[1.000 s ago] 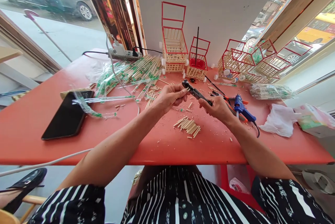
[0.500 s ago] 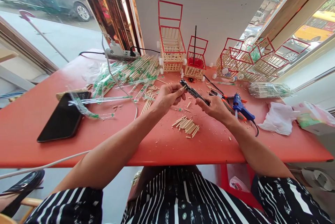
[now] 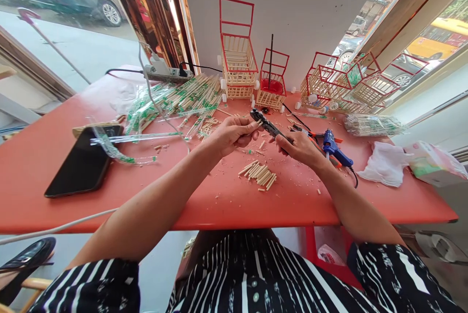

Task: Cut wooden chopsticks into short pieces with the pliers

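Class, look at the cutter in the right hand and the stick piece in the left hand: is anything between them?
Nothing visible. The left hand holds the stick piece right at the cutter head; the right hand grips the handles.

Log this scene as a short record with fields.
surface: red table
left hand: feeds a small wooden stick into the cutter's head
right hand: grip closed on black cutting pliers
below hands: pile of cut stick pieces
right of hands: blue glue gun, white cloth
left: black phone
back: red-framed stick carts
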Available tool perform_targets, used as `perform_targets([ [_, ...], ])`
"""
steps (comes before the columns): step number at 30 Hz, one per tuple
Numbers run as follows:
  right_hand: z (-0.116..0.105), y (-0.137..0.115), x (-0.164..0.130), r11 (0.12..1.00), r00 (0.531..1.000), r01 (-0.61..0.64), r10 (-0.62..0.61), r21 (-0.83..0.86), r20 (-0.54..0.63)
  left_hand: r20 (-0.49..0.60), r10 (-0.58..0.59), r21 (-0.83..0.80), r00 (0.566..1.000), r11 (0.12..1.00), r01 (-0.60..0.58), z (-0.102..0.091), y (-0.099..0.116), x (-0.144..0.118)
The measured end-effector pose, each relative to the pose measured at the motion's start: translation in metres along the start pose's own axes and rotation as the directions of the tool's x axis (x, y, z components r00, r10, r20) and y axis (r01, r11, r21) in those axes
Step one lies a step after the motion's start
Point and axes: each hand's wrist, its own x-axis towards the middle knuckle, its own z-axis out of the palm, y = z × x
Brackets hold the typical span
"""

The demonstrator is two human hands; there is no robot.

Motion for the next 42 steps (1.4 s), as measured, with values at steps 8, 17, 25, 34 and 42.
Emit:
perform_targets([
  [8,-0.004,-0.001,-0.003,0.992,0.989,0.051,-0.066,-0.112,-0.135,0.045,-0.084,-0.086,0.995,0.992,0.088,0.005,0.006,-0.004],
  [17,0.006,0.001,-0.001,0.994,0.991,0.007,0.008,0.109,-0.135,-0.071,-0.015,-0.062,0.997,0.998,0.01,0.005,0.006,-0.001],
  [25,-0.007,0.002,0.001,0.84,0.93,0.049,0.159,0.541,-0.331,-0.122,-0.006,-0.006,0.993,1.0,0.006,-0.003,0.007,0.002],
  [34,-0.001,0.0,0.004,0.954,0.996,-0.016,0.04,0.3,-0.075,0.146,0.165,0.036,0.975,0.984,-0.172,-0.004,-0.006,0.004],
  [42,0.0,0.003,0.003,0.998,1.0,0.015,-0.014,0.057,-0.022,0.132,0.136,-0.006,0.982,0.991,-0.136,-0.001,-0.005,0.002],
])
